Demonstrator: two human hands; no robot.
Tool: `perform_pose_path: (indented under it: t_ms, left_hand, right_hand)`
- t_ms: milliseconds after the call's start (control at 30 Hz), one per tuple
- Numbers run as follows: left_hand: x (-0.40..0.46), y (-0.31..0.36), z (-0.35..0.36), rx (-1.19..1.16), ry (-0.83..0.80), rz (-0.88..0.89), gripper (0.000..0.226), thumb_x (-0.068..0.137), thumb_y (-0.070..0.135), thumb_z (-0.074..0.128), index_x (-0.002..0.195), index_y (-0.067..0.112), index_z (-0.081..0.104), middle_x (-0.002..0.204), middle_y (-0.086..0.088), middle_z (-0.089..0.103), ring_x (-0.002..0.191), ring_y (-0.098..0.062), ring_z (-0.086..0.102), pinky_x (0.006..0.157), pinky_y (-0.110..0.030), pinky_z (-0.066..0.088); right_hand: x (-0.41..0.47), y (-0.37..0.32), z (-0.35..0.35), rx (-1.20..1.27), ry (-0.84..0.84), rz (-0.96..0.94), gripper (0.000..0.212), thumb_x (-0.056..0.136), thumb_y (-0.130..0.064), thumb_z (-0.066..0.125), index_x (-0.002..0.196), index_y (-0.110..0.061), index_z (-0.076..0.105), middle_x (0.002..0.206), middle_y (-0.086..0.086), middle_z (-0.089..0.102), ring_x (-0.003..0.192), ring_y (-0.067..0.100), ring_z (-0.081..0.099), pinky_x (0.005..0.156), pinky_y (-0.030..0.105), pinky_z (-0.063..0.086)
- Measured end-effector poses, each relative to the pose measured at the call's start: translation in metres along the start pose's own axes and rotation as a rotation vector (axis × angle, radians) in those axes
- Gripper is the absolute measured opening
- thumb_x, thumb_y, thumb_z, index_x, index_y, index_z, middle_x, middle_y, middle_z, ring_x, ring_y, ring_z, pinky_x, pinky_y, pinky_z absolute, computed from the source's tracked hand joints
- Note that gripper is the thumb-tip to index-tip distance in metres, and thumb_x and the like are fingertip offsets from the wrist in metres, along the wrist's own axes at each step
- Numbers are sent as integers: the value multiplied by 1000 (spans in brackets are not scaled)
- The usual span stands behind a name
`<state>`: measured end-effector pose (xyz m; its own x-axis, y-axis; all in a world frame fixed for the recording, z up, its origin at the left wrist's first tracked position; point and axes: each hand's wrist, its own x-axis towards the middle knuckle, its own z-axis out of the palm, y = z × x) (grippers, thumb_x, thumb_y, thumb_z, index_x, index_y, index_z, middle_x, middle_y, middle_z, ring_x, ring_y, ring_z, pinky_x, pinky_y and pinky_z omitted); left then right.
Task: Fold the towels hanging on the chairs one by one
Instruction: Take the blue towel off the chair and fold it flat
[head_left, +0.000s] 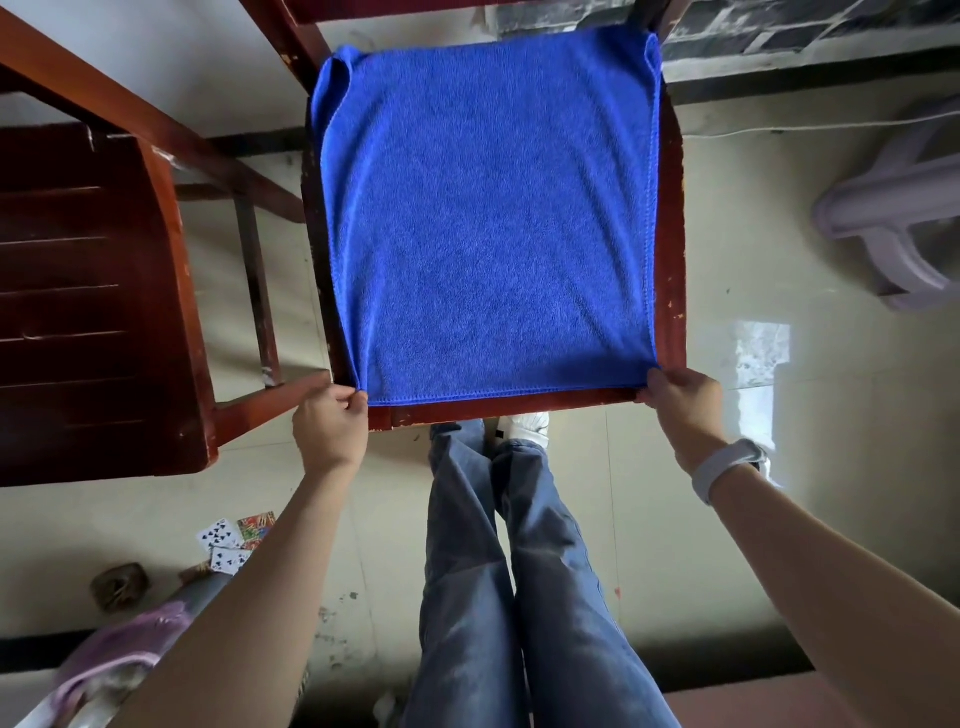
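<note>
Blue terry towel (488, 223), square, flat on wooden chair seat (670, 291)

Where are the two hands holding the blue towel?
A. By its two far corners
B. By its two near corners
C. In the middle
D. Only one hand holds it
B: the left hand and right hand each pinch a near corner of the towel spread on the chair.

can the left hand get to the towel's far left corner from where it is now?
Probably yes. The left hand pinches the near left corner of the towel, which lies flat on the chair. Nothing lies along the left edge up to the bunched far corner.
</note>
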<state>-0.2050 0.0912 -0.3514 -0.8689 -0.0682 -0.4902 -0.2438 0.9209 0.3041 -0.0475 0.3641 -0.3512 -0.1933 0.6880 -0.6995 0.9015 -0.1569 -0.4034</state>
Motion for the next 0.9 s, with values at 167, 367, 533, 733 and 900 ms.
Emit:
perform_pose_path:
  t_ms: [167,367,533,733,900]
  left_hand:
    - [1,-2,-2,-184,-45,-126,20,83,10,65,96,-4,68,95,-21,70,90,-31,66,86,-29,47]
    - [0,2,-1,-165,-93,-109,19,83,11,64,95,-2,67,96,-18,70,91,-30,65,86,-32,47]
    - [5,-1,-7,-435,-193,-265,10,84,8,63,92,2,61,91,-17,66,70,-14,63,84,-33,50]
    - [10,-7,-29,-838,-269,-520,11,84,-5,58,79,5,59,83,-5,61,80,-9,60,93,-30,45]
    - [14,-9,-33,-995,-288,-626,18,86,-6,55,74,8,56,83,-5,59,81,-10,59,92,-29,45]
  right_hand:
    - [8,0,-5,411,-59,190,19,82,4,48,65,-3,50,71,11,48,62,20,57,58,14,53]
    - [6,-7,-7,478,-65,234,21,84,5,50,64,-1,53,69,12,54,50,10,62,58,11,54]
    - [7,-11,-14,457,-88,217,22,85,5,48,65,-1,53,66,12,54,45,7,62,57,12,54]
    - [7,-13,-19,532,-101,239,17,85,7,47,69,2,52,75,11,50,69,18,56,55,11,53]
    - [4,-14,-18,564,-76,272,20,86,7,47,67,1,50,73,11,49,68,16,55,54,11,52]
